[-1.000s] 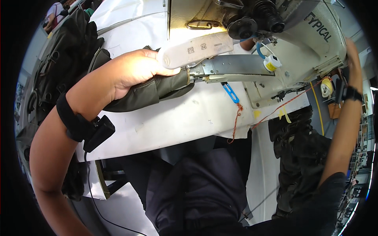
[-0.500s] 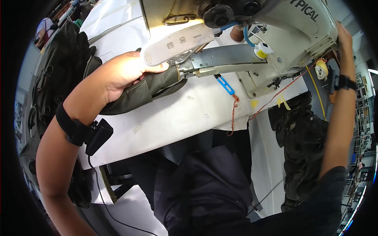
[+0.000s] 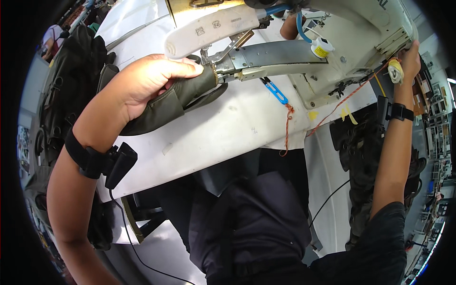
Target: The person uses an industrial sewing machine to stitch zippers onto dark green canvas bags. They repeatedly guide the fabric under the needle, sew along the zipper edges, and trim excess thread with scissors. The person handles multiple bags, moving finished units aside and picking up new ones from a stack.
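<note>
My left hand [image 3: 142,85] grips a dark olive fabric piece [image 3: 166,102], thumb on top and fingers curled under it. The folded piece wraps the left tip of the narrow arm [image 3: 280,59] of a sewing machine [image 3: 351,52], just below the presser foot [image 3: 207,57]. A row of brass-coloured teeth shows at the piece's right edge; I cannot tell which part it belongs to. My right hand [image 3: 409,61] is at the machine's right end, its fingers mostly hidden there. What it touches is out of sight.
A blue thread snipper [image 3: 274,91] on an orange cord lies on the white table [image 3: 209,142] below the arm. Dark garments hang at the left [image 3: 66,90] and right [image 3: 363,156]. A yellowish cloth roll [image 3: 395,71] is beside my right wrist.
My right hand has come down along the machine's end, and its wrist has turned. The left hand keeps its grip on the fabric piece. The view has shifted slightly.
</note>
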The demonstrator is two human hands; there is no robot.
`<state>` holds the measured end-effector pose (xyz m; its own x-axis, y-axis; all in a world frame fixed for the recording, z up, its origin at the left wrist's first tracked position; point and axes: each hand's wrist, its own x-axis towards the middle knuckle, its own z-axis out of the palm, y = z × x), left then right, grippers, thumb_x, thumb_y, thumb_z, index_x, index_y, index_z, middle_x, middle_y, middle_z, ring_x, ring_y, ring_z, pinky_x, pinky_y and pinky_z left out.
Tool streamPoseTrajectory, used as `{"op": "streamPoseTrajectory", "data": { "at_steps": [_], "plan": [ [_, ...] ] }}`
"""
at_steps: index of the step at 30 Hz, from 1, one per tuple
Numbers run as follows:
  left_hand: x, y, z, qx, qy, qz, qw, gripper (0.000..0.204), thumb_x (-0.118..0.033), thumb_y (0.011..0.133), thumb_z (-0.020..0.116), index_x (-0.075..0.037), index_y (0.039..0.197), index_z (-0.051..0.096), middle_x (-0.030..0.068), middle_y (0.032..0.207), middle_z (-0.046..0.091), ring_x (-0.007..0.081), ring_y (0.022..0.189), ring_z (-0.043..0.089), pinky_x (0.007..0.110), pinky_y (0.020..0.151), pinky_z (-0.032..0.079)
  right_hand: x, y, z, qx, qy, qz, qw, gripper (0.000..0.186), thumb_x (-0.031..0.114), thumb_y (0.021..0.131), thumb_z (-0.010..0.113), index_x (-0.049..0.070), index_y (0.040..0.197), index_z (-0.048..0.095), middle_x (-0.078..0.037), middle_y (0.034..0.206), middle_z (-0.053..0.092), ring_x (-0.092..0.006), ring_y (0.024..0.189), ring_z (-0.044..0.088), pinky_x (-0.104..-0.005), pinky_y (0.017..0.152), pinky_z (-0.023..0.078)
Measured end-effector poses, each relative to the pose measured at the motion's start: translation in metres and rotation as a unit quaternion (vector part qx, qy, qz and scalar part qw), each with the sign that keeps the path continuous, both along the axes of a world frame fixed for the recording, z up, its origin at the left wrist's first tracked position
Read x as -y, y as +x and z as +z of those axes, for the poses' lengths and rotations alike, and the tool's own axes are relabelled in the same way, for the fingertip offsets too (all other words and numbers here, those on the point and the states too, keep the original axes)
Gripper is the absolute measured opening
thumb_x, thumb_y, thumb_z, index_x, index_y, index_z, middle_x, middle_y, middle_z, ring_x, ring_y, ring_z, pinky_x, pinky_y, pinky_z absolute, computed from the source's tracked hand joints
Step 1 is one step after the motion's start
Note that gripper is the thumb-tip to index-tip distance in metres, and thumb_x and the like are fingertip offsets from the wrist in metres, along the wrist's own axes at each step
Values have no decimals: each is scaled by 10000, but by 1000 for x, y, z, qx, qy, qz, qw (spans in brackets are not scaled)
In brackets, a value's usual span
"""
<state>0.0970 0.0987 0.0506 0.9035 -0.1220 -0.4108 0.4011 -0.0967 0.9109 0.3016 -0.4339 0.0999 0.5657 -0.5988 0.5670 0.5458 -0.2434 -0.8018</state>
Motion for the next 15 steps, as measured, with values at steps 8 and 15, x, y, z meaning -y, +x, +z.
{"op": "streamPoseTrajectory", "data": {
  "at_steps": [8,15],
  "plan": [
    [-6,5,-4,7,23,-10,1000,189,-185,945,761,-49,1075,784,-13,870,748,32,678,623,191,605,459,-7,-9,1,8,1,3,1000,600,545,1028,612,-37,1151,693,-88,928,658,-163,796,614,-303,707,489],
    [2,-4,-2,16,-26,16,999,185,-161,894,825,-44,1032,787,-5,914,756,52,777,642,211,697,479,-5,-6,-13,-27,10,10,1000,678,589,1044,578,-31,1304,669,-88,1019,691,-148,863,634,-292,764,503]
  ]
}}
